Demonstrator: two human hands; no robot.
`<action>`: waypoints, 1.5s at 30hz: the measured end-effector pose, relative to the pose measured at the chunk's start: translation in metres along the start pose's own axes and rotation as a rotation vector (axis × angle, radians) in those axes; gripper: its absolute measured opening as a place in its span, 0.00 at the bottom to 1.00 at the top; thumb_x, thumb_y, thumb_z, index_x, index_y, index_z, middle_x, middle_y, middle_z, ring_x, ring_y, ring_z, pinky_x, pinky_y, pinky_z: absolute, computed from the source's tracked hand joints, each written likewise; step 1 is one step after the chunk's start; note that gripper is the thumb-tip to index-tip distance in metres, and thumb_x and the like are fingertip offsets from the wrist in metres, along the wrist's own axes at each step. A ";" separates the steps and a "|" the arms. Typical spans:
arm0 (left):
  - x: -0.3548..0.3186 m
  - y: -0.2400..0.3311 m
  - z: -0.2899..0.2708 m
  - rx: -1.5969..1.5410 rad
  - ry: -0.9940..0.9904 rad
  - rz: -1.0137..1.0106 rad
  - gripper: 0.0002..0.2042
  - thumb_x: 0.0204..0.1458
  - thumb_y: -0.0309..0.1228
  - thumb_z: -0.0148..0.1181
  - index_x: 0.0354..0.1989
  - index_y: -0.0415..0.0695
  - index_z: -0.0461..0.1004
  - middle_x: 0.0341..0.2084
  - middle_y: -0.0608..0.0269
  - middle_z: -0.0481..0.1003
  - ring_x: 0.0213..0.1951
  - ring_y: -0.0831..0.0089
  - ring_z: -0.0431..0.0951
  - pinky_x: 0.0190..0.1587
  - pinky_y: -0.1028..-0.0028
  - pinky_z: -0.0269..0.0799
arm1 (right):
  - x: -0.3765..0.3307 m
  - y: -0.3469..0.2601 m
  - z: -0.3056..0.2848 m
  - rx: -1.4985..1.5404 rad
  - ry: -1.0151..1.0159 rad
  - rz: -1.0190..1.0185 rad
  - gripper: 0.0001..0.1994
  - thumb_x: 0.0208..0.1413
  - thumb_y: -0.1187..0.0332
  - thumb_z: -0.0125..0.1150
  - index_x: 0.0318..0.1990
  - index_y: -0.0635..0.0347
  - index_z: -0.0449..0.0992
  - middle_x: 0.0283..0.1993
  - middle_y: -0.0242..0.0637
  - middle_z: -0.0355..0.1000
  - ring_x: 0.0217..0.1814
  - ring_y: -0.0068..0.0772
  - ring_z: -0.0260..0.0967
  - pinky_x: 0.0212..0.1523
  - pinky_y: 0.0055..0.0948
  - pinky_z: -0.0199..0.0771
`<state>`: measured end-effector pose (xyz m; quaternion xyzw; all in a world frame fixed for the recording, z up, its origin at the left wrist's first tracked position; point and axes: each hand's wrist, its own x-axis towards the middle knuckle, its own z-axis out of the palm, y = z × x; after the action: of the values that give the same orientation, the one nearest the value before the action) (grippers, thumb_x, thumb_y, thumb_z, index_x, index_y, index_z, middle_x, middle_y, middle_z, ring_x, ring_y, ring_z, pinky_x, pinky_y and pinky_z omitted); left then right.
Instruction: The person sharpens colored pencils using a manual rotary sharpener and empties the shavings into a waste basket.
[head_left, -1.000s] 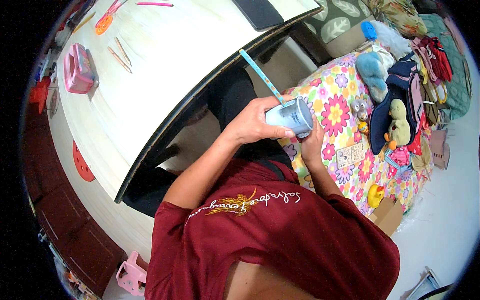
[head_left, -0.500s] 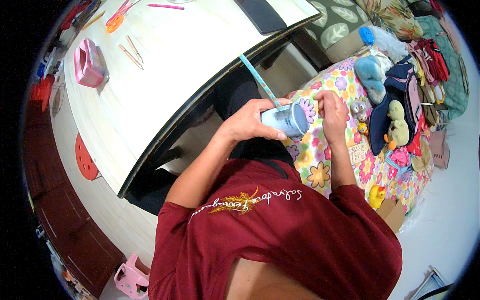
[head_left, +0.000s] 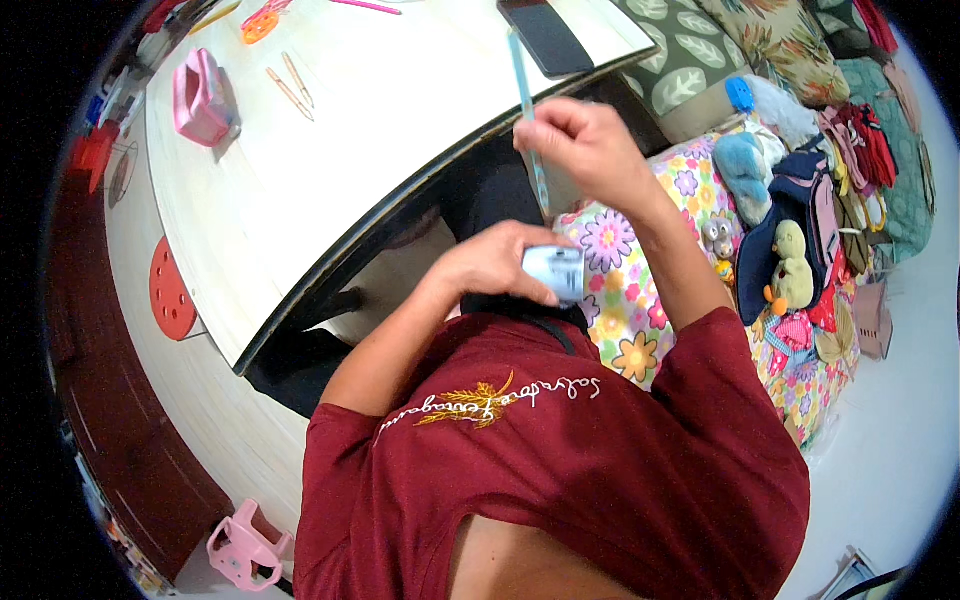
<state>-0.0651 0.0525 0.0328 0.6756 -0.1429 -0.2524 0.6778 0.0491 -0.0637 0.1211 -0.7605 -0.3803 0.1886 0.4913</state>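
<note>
Right hand (head_left: 585, 150) now raised to upper centre of frame, fingers pinched on a thin blue stick (head_left: 528, 110); half a second ago it was down beside the cup. Left hand (head_left: 500, 268) wraps a small pale cup (head_left: 555, 272) at frame centre, close to the chest. Stick looks lifted clear of the cup. Table edge (head_left: 420, 190) runs just left of both hands; phone (head_left: 545, 35) near stick's top. Open room rightward over the floral bedding (head_left: 625, 300).

Lighting: bright, even, indoor; soft shadow under table (head_left: 300, 150) edge toward 8 o'clock. Mild glare on pale floor at 4 o'clock. Fisheye bending strong at rim; black vignette all round. Slight blur on right hand (head_left: 585, 145).
</note>
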 end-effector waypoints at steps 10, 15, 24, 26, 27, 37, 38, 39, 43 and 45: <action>-0.070 0.007 -0.026 -0.022 0.346 0.041 0.32 0.33 0.32 0.73 0.51 0.37 0.70 0.41 0.61 0.74 0.42 0.76 0.72 0.48 0.76 0.67 | 0.060 -0.011 0.038 0.187 -0.043 0.029 0.13 0.55 0.57 0.60 0.31 0.59 0.78 0.17 0.15 0.57 0.17 0.07 0.47 0.17 0.14 0.42; -0.109 0.013 -0.041 -0.143 0.541 0.139 0.33 0.29 0.35 0.72 0.49 0.37 0.72 0.40 0.61 0.74 0.42 0.74 0.72 0.48 0.76 0.66 | 0.075 -0.014 0.059 0.231 -0.100 0.046 0.14 0.55 0.57 0.60 0.33 0.61 0.78 0.20 0.19 0.61 0.21 0.10 0.52 0.22 0.15 0.50; -0.169 0.007 -0.078 -0.325 0.899 0.218 0.38 0.26 0.40 0.70 0.50 0.32 0.69 0.38 0.57 0.74 0.40 0.71 0.74 0.48 0.73 0.68 | 0.104 -0.011 0.085 0.255 -0.162 0.077 0.15 0.56 0.56 0.58 0.33 0.60 0.78 0.17 0.18 0.57 0.18 0.10 0.49 0.18 0.13 0.48; -0.180 -0.001 -0.088 -0.338 0.968 0.235 0.38 0.26 0.40 0.70 0.50 0.31 0.69 0.38 0.57 0.74 0.40 0.71 0.74 0.48 0.73 0.68 | 0.113 -0.007 0.091 0.266 -0.171 0.087 0.15 0.57 0.57 0.58 0.34 0.61 0.78 0.17 0.18 0.58 0.18 0.10 0.50 0.18 0.13 0.49; -0.184 -0.005 -0.092 -0.344 1.004 0.243 0.38 0.26 0.40 0.70 0.50 0.31 0.69 0.38 0.57 0.74 0.40 0.70 0.75 0.48 0.73 0.68 | 0.118 -0.006 0.094 0.259 -0.176 0.089 0.15 0.57 0.57 0.58 0.34 0.61 0.78 0.17 0.18 0.58 0.18 0.10 0.50 0.18 0.13 0.49; -0.195 -0.018 -0.098 -0.452 0.998 0.299 0.40 0.25 0.43 0.71 0.48 0.29 0.69 0.38 0.55 0.74 0.41 0.68 0.75 0.48 0.72 0.68 | 0.166 0.011 0.118 0.144 -0.218 0.138 0.15 0.57 0.56 0.57 0.34 0.60 0.78 0.19 0.19 0.59 0.19 0.10 0.50 0.20 0.14 0.50; -0.194 -0.016 -0.096 -0.454 1.003 0.283 0.40 0.24 0.43 0.71 0.49 0.29 0.69 0.39 0.55 0.74 0.42 0.68 0.75 0.49 0.72 0.67 | 0.171 0.013 0.119 0.118 -0.215 0.135 0.15 0.57 0.56 0.57 0.34 0.60 0.78 0.19 0.19 0.59 0.19 0.11 0.50 0.20 0.14 0.50; -0.195 -0.016 -0.096 -0.455 1.008 0.268 0.41 0.23 0.42 0.72 0.49 0.29 0.68 0.39 0.55 0.74 0.42 0.67 0.75 0.49 0.72 0.67 | 0.174 0.013 0.120 0.102 -0.213 0.147 0.15 0.57 0.56 0.57 0.34 0.60 0.78 0.19 0.19 0.58 0.20 0.11 0.49 0.20 0.14 0.49; -0.197 -0.015 -0.097 -0.441 0.957 0.289 0.40 0.25 0.39 0.73 0.50 0.29 0.68 0.41 0.54 0.74 0.44 0.67 0.74 0.51 0.71 0.65 | 0.183 0.014 0.123 0.079 -0.214 0.189 0.15 0.57 0.56 0.56 0.34 0.60 0.78 0.19 0.19 0.58 0.20 0.11 0.49 0.20 0.15 0.48; -0.198 -0.018 -0.098 -0.439 0.942 0.305 0.40 0.25 0.38 0.74 0.51 0.30 0.68 0.41 0.54 0.74 0.45 0.67 0.74 0.51 0.71 0.65 | 0.186 0.016 0.124 0.089 -0.216 0.198 0.15 0.57 0.56 0.56 0.34 0.61 0.78 0.19 0.19 0.58 0.20 0.11 0.49 0.20 0.15 0.48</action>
<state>-0.1804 0.2421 0.0395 0.5298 0.1359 0.1551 0.8227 0.0920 0.1497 0.0676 -0.7471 -0.3452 0.3337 0.4596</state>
